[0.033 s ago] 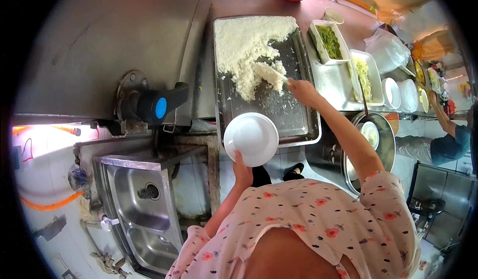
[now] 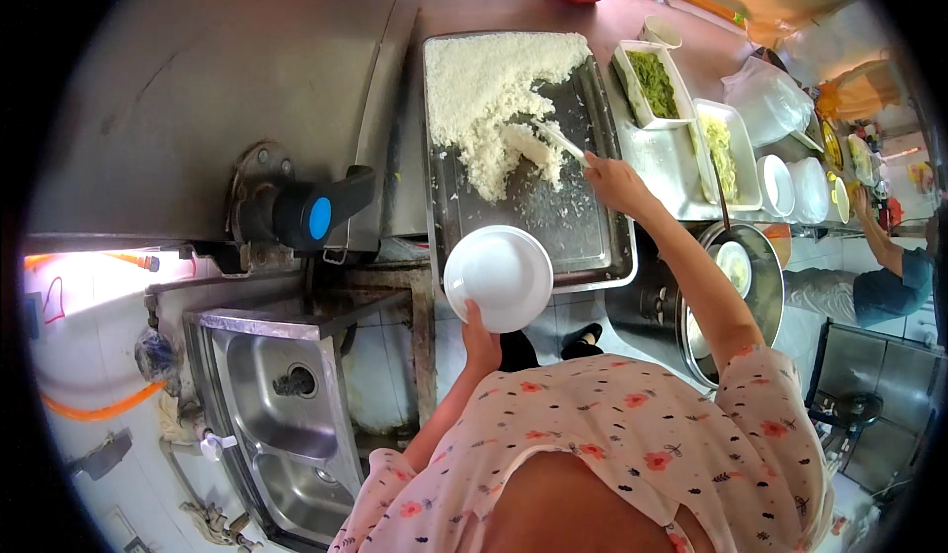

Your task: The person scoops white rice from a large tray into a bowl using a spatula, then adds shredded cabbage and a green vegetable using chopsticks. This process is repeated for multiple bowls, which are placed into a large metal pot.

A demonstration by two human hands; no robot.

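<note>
My left hand (image 2: 481, 339) grips the rim of a white bowl (image 2: 498, 276), held at the near edge of a large metal tray (image 2: 583, 237). No food shows in the bowl. Cooked white rice (image 2: 494, 79) covers the tray's far and left part, with a ragged edge and loose grains toward the bare right side. In my right hand (image 2: 614, 184), fingers wrapped round its handle, is a white rice paddle (image 2: 565, 143). Its blade reaches into the rice by a loose clump, and the tip is partly hidden there.
Right of the tray stand containers of green vegetables (image 2: 652, 84) and pale shredded vegetable (image 2: 719, 153). A big pot (image 2: 770, 281) is near my right arm. A double sink (image 2: 272, 385) lies to the left, below a steel cabinet (image 2: 217, 89). Another person (image 2: 894, 276) works at the far right.
My right hand has shifted slightly right and nearer, and the paddle has turned, its blade now angled at the rice beside the clump. The left hand and bowl have hardly moved.
</note>
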